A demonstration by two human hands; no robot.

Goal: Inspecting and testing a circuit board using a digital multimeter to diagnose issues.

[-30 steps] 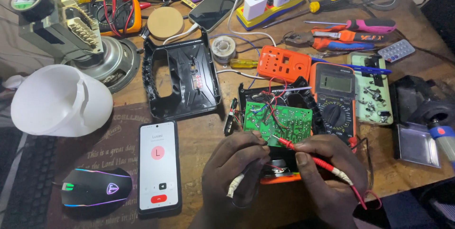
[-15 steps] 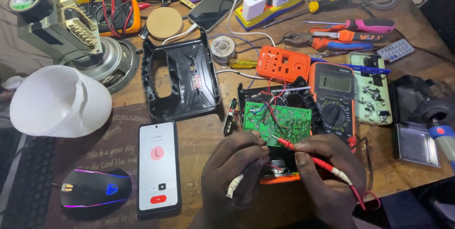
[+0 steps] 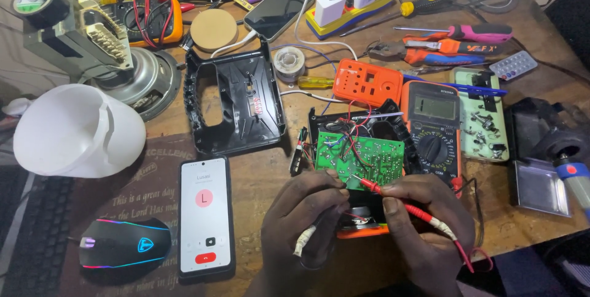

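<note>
A green circuit board (image 3: 362, 158) lies on an opened black and orange device (image 3: 359, 229) near the table's front edge. My right hand (image 3: 430, 220) grips a red multimeter probe (image 3: 393, 197), its tip at the board's near edge. My left hand (image 3: 307, 217) pinches a second probe with a white-taped lead (image 3: 304, 241) against the same edge; its tip is hidden by my fingers. An orange multimeter (image 3: 435, 128) lies just right of the board.
A phone (image 3: 205, 217) with a lit call screen and a glowing mouse (image 3: 126, 243) lie at the left. A black casing shell (image 3: 236, 103), white plastic bowl (image 3: 77, 131), orange cover (image 3: 367, 83), screwdrivers, pliers (image 3: 442, 51), solder reel (image 3: 289, 62) and power strip (image 3: 347, 8) crowd the table.
</note>
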